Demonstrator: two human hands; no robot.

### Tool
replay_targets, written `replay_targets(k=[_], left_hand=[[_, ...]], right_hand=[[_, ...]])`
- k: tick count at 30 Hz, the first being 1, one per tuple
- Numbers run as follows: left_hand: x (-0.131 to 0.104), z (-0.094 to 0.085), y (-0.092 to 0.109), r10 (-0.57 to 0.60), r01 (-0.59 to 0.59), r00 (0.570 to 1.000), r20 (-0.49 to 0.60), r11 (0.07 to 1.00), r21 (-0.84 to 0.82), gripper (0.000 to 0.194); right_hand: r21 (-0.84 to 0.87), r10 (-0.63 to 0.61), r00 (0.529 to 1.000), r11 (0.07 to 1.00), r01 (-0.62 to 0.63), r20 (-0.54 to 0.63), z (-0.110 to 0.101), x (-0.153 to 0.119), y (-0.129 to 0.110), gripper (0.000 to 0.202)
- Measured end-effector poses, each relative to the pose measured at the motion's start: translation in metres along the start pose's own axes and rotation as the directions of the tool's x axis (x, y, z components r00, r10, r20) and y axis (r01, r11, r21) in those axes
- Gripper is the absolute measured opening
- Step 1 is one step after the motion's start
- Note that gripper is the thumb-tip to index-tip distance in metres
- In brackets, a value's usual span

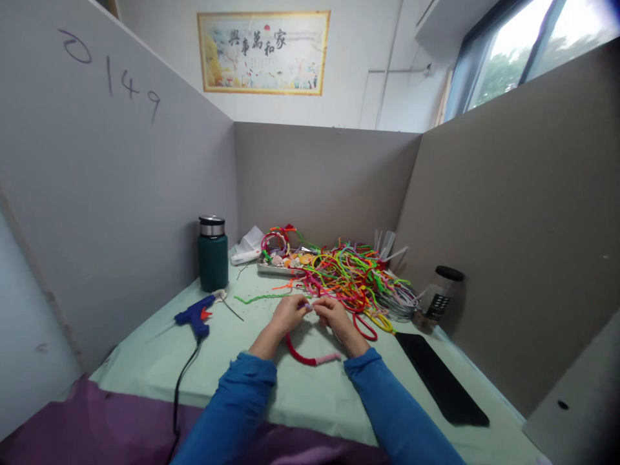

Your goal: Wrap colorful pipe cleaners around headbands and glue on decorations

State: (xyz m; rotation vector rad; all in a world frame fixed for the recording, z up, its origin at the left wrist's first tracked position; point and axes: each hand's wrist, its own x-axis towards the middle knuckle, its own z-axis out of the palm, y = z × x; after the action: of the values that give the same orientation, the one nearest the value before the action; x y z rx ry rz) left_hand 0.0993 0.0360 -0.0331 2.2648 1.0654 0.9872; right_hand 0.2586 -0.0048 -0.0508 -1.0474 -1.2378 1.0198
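Observation:
In the middle of the table, my left hand (289,312) is closed, its thumb and fingers pinched together around one end of a curved fuzzy band (303,358). Red covers most of the band that shows, and its free end, curving below toward the right wrist, is pink. A small purple bit shows at the left fingertips. My right hand (334,315) is pinched close beside the left, the fingertips almost meeting; what it grips is too small to make out. Behind both hands spreads a large tangled pile of colourful pipe cleaners (349,268).
A blue glue gun (196,316) with a black cord lies left, near a green bottle (213,255). A metal tray (278,268) holds shells or similar pieces. On the right are a black flat object (440,378) and a black-lidded jar (440,297). Partitions enclose the table.

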Motion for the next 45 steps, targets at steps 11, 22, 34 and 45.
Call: replay_targets(k=[11, 22, 34, 45], left_hand=[[0.001, -0.006, 0.003, -0.176, 0.222, 0.964, 0.197, 0.944, -0.244, 0.031], [-0.002, 0.002, 0.0, -0.111, 0.137, 0.971, 0.211, 0.984, -0.11, 0.028], [-0.001, 0.005, 0.004, -0.044, 0.067, 0.983, 0.177, 0.99, -0.126, 0.018], [0.0, -0.002, 0.006, 0.033, -0.009, 0.997, 0.076, 0.955, -0.298, 0.026]], right_hand=[[-0.041, -0.025, 0.999, 0.999, 0.026, 0.032, 0.002, -0.005, -0.007, 0.011], [-0.057, -0.165, 0.986, 0.985, 0.165, 0.003, 0.01, -0.001, -0.003, 0.022], [-0.174, -0.218, 0.969, 0.965, 0.196, -0.118, 0.002, 0.001, -0.002, 0.02], [0.058, 0.047, 0.998, 0.997, -0.049, 0.043, 0.002, 0.002, 0.002, 0.035]])
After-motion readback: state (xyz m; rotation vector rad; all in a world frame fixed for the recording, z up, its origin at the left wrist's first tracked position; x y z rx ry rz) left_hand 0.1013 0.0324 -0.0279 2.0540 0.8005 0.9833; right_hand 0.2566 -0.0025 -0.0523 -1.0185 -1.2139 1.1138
